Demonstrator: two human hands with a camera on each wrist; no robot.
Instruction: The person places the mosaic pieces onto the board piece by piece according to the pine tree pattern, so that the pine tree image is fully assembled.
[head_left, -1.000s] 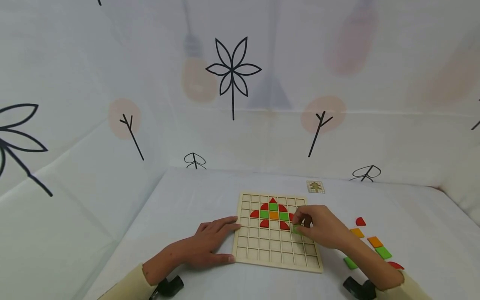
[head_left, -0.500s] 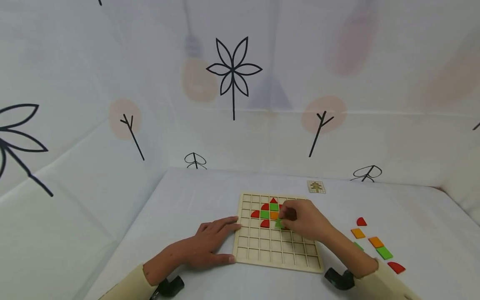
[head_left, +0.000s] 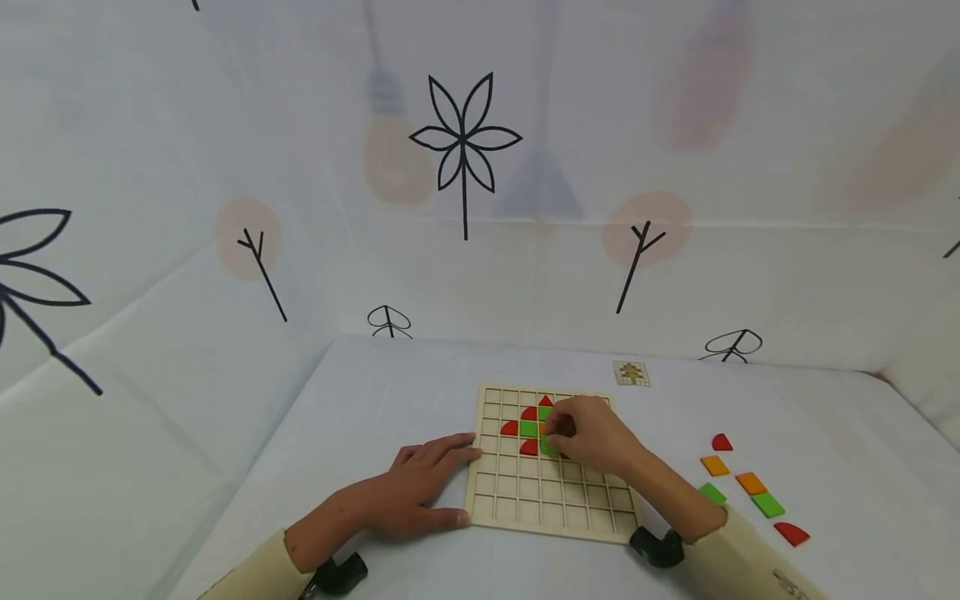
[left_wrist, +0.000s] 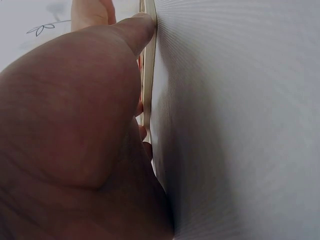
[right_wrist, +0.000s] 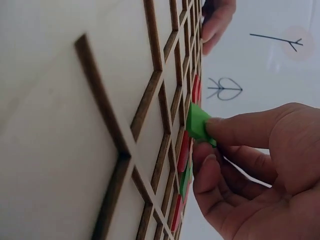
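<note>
My right hand (head_left: 596,435) pinches a green square tile (right_wrist: 198,121) between thumb and fingers, over the middle of a wooden grid board (head_left: 528,485). In the right wrist view the tile stands tilted at the grid; whether it touches the cell cannot be made out. Around it on the board lie red rounded tiles (head_left: 510,428), a red triangle (head_left: 546,401) and green squares (head_left: 528,428); an orange tile is mostly behind my fingers. My left hand (head_left: 408,492) lies with fingers extended, its fingertips and thumb touching the board's left edge.
Loose tiles lie right of the board: a red one (head_left: 722,442), orange ones (head_left: 715,466), green ones (head_left: 768,505) and a red quarter-round (head_left: 792,533). A small pattern card (head_left: 632,373) sits behind the board. White printed cloth rises at the back.
My right hand has carried the green tile leftward across the board, from its right side to the middle column below the orange tile. The left hand stays at the board's edge.
</note>
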